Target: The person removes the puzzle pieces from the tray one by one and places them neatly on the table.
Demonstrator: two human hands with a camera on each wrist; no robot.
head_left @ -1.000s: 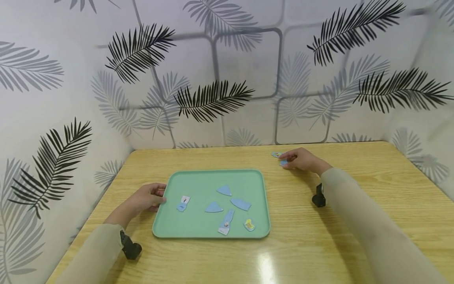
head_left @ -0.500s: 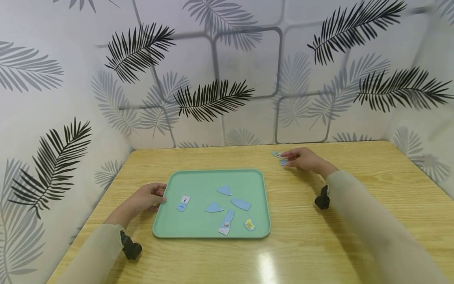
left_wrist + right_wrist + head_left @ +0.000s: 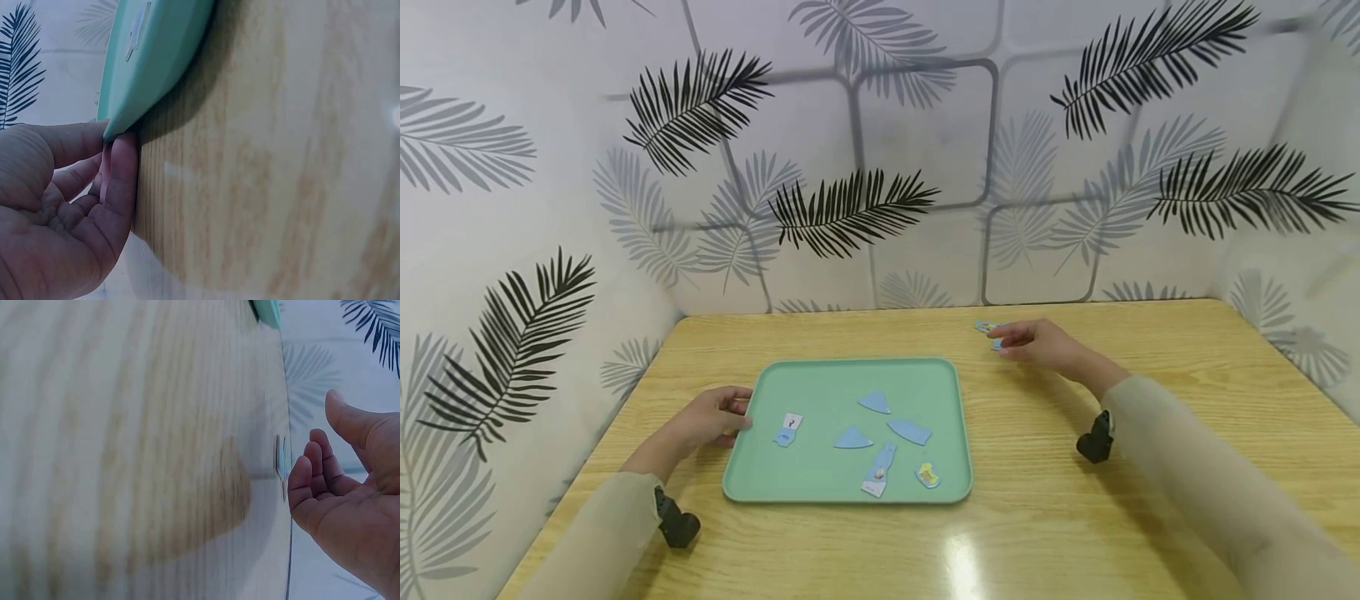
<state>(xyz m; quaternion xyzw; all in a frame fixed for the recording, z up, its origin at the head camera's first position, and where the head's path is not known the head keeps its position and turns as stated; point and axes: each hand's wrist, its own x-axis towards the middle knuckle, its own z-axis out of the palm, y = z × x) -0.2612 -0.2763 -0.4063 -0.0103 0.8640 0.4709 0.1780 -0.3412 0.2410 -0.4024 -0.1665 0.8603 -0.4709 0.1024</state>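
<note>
My left hand (image 3: 707, 417) pinches the left rim of a mint-green tray (image 3: 790, 483); the left wrist view has the thumb on top of the tray's edge (image 3: 128, 109) and fingers beneath it. Flat pale-blue puzzle-like pieces lie spread on the tray, among them a pointed one (image 3: 853, 438), a long printed strip (image 3: 878, 472) and a yellow-marked piece (image 3: 927, 475). Beyond the tray's right back corner, my right hand (image 3: 1041, 343) hovers by two more blue pieces (image 3: 983, 326), partly hiding them. Its thumb and loosely bent fingers are apart, holding nothing in the right wrist view.
A wooden table (image 3: 1075, 517) carries everything. White wall covering with a leaf print (image 3: 850, 208) rises along its back edge and both sides. More pieces on the tray are a wedge (image 3: 874, 402), a curved one (image 3: 909, 431) and a white-and-blue one (image 3: 787, 430).
My right hand has lifted slightly off the two blue pieces, its forearm shifting right and toward me. The left hand, the tray and its pieces have stayed put.
</note>
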